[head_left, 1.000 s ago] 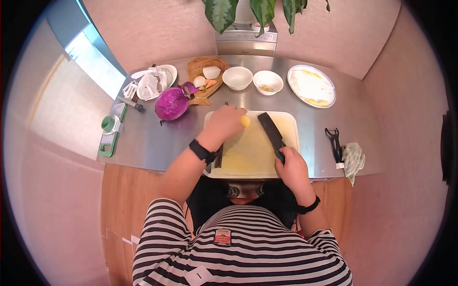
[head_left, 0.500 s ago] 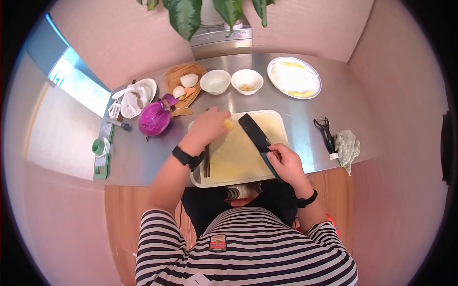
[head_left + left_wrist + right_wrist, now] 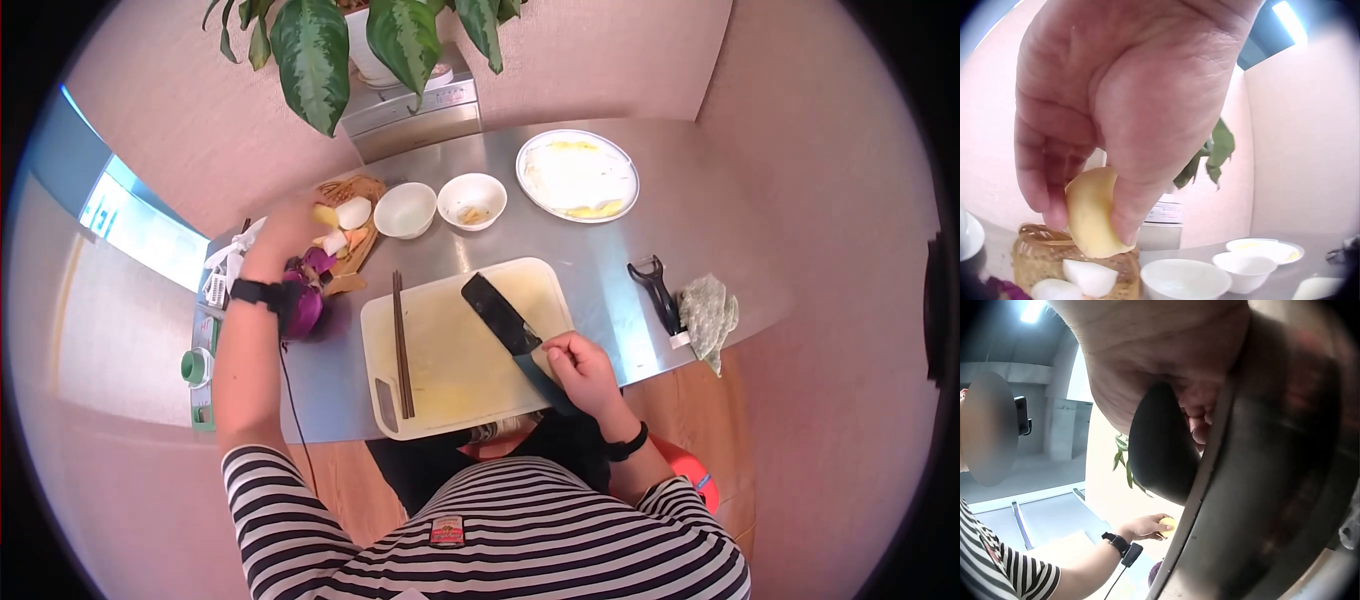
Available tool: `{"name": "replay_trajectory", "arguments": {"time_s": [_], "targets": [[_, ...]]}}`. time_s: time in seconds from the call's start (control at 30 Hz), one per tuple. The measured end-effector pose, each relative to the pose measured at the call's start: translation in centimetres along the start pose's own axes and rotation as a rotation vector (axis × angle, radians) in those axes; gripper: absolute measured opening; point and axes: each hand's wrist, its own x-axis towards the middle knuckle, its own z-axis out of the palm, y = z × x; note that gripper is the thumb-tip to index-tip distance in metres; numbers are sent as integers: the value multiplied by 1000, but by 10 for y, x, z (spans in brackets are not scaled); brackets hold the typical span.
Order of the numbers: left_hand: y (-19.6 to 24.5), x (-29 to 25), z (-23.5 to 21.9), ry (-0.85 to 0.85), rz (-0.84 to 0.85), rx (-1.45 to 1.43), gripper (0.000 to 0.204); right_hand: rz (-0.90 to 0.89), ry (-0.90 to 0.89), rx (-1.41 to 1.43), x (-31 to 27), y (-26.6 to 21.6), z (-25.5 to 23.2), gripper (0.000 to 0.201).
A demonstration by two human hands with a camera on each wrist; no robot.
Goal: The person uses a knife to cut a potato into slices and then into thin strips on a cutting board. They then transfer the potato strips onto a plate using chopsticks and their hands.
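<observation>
My left hand (image 3: 290,235) pinches a yellow piece (image 3: 1092,212) between thumb and fingers, above the wicker basket (image 3: 1035,265) that holds white pieces (image 3: 353,212) and an orange one. Under that forearm's wrist sits a purple cabbage (image 3: 303,310), partly covered. My right hand (image 3: 585,372) grips the handle of a black knife (image 3: 497,312), whose blade lies over the cutting board (image 3: 450,395). In the right wrist view the dark handle (image 3: 1163,444) runs into the palm of that hand. A pair of dark chopsticks (image 3: 402,345) rests on the board's left part.
Two white bowls (image 3: 405,210) stand behind the board, the right one with small scraps inside. An oval plate (image 3: 577,175) is at the back right. A black peeler (image 3: 655,297) and a crumpled patterned wrap (image 3: 708,315) lie at the right. A green slicer (image 3: 197,367) is at far left.
My left hand has moved from above the board to the basket at the back left, carrying the yellow piece. My right hand keeps its grip on the knife. The head view has shifted.
</observation>
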Motion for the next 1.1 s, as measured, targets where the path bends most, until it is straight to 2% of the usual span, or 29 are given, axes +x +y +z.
{"name": "replay_trajectory", "arguments": {"time_s": [0.1, 0.17, 0.23, 0.33, 0.47, 0.53, 0.77, 0.87, 0.97, 1.1], "targets": [[-35, 26, 8, -73, -93, 99, 49, -13, -3, 59, 0, 6, 1, 11], [-64, 46, 26, -110, -82, 157, 49, -10, -6, 59, -1, 13, -1, 10], [-43, 49, 16, -192, -138, 220, 48, -12, -15, 63, 1, 21, 0, 10], [-52, 60, 31, -187, -106, 189, 46, 31, 12, 94, 1, 26, -3, 11], [-49, 70, 42, -226, -148, 216, 41, 87, -5, 166, 0, 18, -7, 12], [-52, 75, 49, -263, -130, 328, 35, 98, -17, 183, 1, 16, -7, 12], [-67, 83, 69, -241, -83, 375, 34, 105, -12, 243, 1, 18, -6, 12], [-82, 90, 79, -222, -109, 321, 39, 110, -13, 244, 0, 19, -6, 12], [-82, 89, 79, -267, -64, 389, 40, 114, -3, 225, 1, 17, -6, 12], [-85, 78, 74, -194, -46, 263, 35, 82, 3, 213, 1, 23, -5, 13]]}}
